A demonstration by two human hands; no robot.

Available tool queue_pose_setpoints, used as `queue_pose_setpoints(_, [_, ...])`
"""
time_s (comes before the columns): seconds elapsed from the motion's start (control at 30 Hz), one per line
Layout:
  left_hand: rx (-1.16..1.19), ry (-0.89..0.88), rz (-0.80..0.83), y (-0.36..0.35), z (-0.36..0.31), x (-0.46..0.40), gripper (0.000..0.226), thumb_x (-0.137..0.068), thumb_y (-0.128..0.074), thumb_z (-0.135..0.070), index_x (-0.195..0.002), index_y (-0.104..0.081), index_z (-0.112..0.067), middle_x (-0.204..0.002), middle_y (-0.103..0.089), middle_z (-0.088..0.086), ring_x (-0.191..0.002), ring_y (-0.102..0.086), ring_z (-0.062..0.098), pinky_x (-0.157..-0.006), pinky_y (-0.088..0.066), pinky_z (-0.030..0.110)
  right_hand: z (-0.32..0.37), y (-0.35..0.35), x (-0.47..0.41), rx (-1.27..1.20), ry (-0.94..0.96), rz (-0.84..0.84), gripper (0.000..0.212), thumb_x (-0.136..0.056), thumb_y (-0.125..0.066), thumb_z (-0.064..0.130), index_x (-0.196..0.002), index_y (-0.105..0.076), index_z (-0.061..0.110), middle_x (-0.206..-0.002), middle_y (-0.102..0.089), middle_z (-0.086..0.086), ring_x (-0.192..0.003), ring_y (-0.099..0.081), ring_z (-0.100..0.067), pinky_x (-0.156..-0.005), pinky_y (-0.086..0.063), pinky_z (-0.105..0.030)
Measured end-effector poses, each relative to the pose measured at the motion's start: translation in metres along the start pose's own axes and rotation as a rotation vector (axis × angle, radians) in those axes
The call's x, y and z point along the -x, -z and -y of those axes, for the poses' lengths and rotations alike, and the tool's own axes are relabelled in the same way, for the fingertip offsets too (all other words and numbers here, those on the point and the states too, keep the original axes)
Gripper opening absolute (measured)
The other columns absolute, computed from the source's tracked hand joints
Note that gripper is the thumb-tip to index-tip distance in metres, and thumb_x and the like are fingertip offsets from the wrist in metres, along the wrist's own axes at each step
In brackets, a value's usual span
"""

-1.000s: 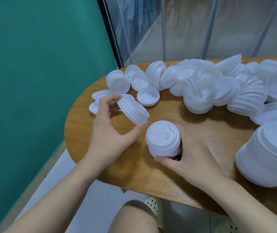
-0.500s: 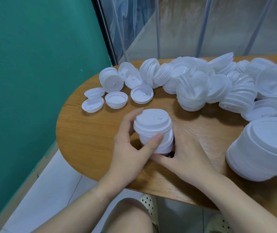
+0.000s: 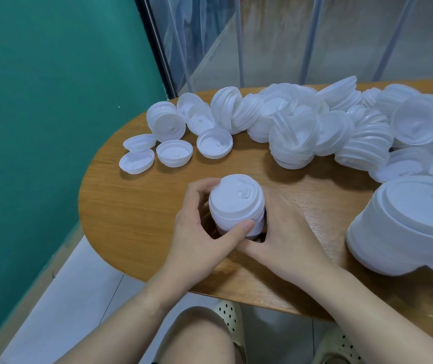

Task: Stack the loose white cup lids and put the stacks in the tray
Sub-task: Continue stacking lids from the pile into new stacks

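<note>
Item 1: short upright stack of white thin-plastic cup lids [image 3: 236, 206], round, ribbed rims, raised sip tab on top; stands on the oval wood-grain surface [image 3: 131, 219] near its front edge. We see the left hand [image 3: 199, 240] w/ fingers curled round the stack's left side, thumb clamped across the front; the right hand [image 3: 286, 237] cups the right side, its fingertips hidden behind the stack.

Item 2: four loose single white lids [image 3: 174, 153], rim up, smooth inside, at far left of the surface, apart from the stack.

Item 3: long heap of toppled white lid stacks [image 3: 294, 135] along the back, lying on their sides; the right end is cut off by the frame.

Item 4: large tilted white lid stack [image 3: 404, 227] at right, partly cut off; embossed mark on top too blurred to read.

Change vs. 0.5 s ago: the added lids now sit flush on item 1 rather than offset, approx.; both hands keep their hold.

Also: teal wall [image 3: 52, 101] left; clear plastic curtain strips [image 3: 262, 40] behind. We find no tray in view.
</note>
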State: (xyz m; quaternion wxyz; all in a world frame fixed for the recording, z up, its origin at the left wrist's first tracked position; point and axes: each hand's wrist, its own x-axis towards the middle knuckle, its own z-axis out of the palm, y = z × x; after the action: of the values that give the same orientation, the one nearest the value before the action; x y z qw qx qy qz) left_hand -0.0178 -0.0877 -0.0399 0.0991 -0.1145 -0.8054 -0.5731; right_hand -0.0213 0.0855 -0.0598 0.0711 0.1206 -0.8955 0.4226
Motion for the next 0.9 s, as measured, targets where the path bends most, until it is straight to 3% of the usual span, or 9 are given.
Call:
queue_pose_setpoints(0.17, [-0.040,-0.033,-0.024,-0.0019,-0.0007,0.0004,0.073,-0.068,-0.091,-0.022,-0.129,-0.051,-0.023,-0.121,-0.065,-0.018,-0.122,-0.062,0.009,-0.097,-0.047,0.015,-0.0046,-0.0031,-0.0034,-0.020,-0.068,0.032,0.105,-0.067,-0.076,0.066,-0.155,-0.031,0.031,-0.136,-0.060,0.015,-0.129,-0.055,-0.011,-0.108,-0.045,-0.045])
queue_pose_setpoints(0.4, [-0.050,-0.012,-0.038,-0.0022,-0.0023,0.0034,0.071,-0.067,-0.091,-0.023,-0.127,-0.054,-0.020,-0.121,-0.067,-0.013,-0.117,-0.063,0.004,-0.092,-0.047,0.011,-0.0028,-0.0001,-0.0008,-0.005,0.001,0.026,0.078,-0.072,-0.075,0.060,-0.142,-0.047,0.039,-0.124,-0.062,0.024,-0.115,-0.057,-0.005,-0.101,-0.047,-0.042])
queue_pose_setpoints(0.63, [-0.105,-0.007,-0.020,-0.0019,0.0003,0.0029,0.073,-0.068,-0.096,-0.014,-0.126,-0.052,-0.021,-0.121,-0.066,-0.015,-0.116,-0.062,-0.002,-0.091,-0.045,0.008,-0.0022,0.0006,0.0011,-0.049,0.005,0.022,0.077,-0.071,-0.070,0.064,-0.141,-0.048,0.041,-0.125,-0.060,0.026,-0.117,-0.056,-0.003,-0.103,-0.047,-0.042])
queue_pose_setpoints(0.77, [-0.098,-0.013,-0.009,-0.0023,0.0025,0.0031,0.075,-0.066,-0.093,-0.027,-0.128,-0.052,-0.023,-0.122,-0.065,-0.016,-0.119,-0.061,0.001,-0.093,-0.044,0.009,-0.0021,0.0008,0.0014,-0.040,0.006,0.021,0.078,-0.070,-0.069,0.065,-0.141,-0.048,0.041,-0.125,-0.059,0.028,-0.117,-0.054,0.000,-0.103,-0.047,-0.038])
queue_pose_setpoints(0.9, [-0.120,0.025,0.080,0.0062,0.0023,0.0027,0.096,-0.062,-0.088,-0.054,-0.144,-0.044,-0.034,-0.133,-0.061,-0.019,-0.129,-0.056,0.002,-0.103,-0.042,0.013,0.0002,0.0017,0.0017,-0.030,0.009,0.021,0.075,-0.070,-0.066,0.064,-0.139,-0.049,0.040,-0.124,-0.059,0.027,-0.116,-0.055,-0.005,-0.102,-0.047,-0.042])
